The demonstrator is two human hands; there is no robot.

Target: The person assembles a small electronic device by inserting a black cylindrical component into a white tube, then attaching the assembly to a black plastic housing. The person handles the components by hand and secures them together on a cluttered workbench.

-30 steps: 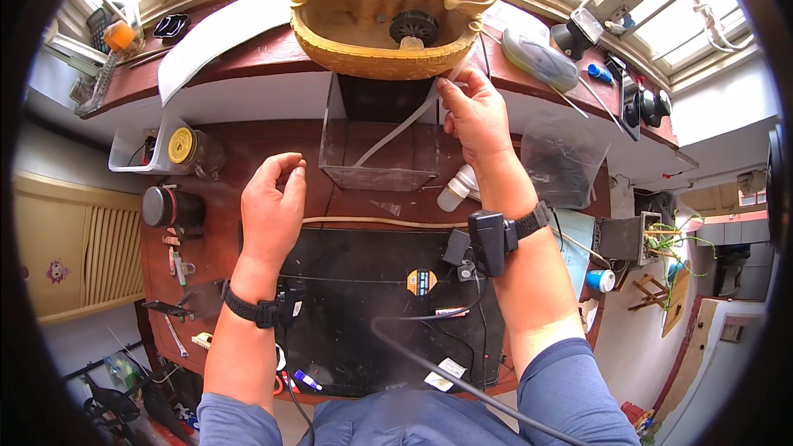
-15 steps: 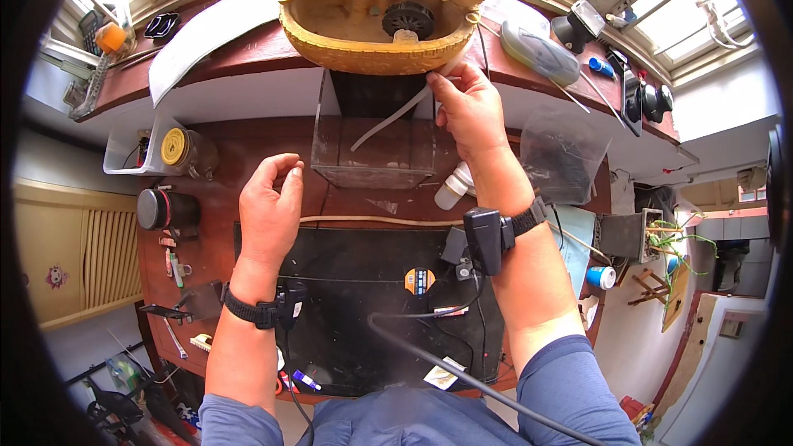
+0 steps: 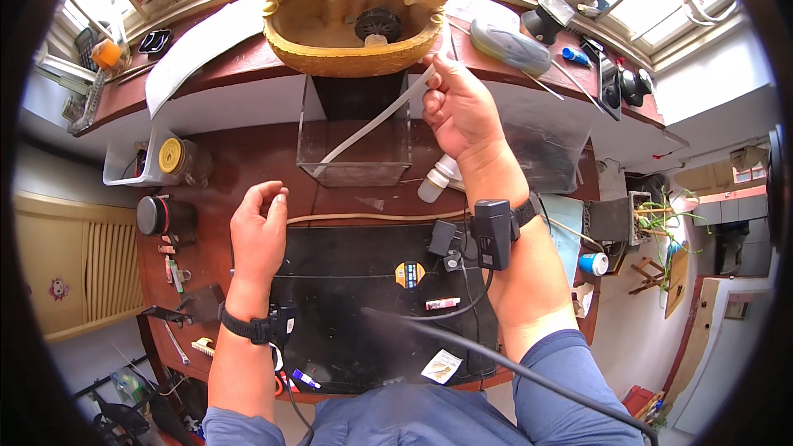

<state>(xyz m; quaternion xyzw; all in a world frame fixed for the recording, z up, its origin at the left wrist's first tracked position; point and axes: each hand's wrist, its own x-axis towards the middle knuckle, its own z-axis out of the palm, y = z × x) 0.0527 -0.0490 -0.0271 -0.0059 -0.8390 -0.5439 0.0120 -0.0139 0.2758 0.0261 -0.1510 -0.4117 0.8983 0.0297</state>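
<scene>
A white flexible tube [image 3: 368, 128] is pinched between the thumb and fingers of my right hand [image 3: 464, 107], just below the front rim of a golden fountain basin [image 3: 351, 58]. The tube slants down to the left across a clear, open-topped tank [image 3: 396, 172]; its lower end is at the tank's near left corner. Inside the basin sits a round black slotted part [image 3: 377, 25]. My left hand [image 3: 260, 227] hovers left of the tank with its fingers curled in and the thumb close to them; I see nothing in it. Both wrists wear black straps with small devices.
A white-capped bottle [image 3: 434, 182] lies right of the tank. A black mat [image 3: 355, 314] carries adapters, cables and a round yellow sticker. Jars [image 3: 165, 216] stand at the left. The fountain rests on a raised red ledge [image 3: 223, 78] by the windows. A black cable crosses before me.
More of the tube now shows below my right hand, its lower end further left and lower. My left hand has dropped slightly. The whole view has shifted a little.
</scene>
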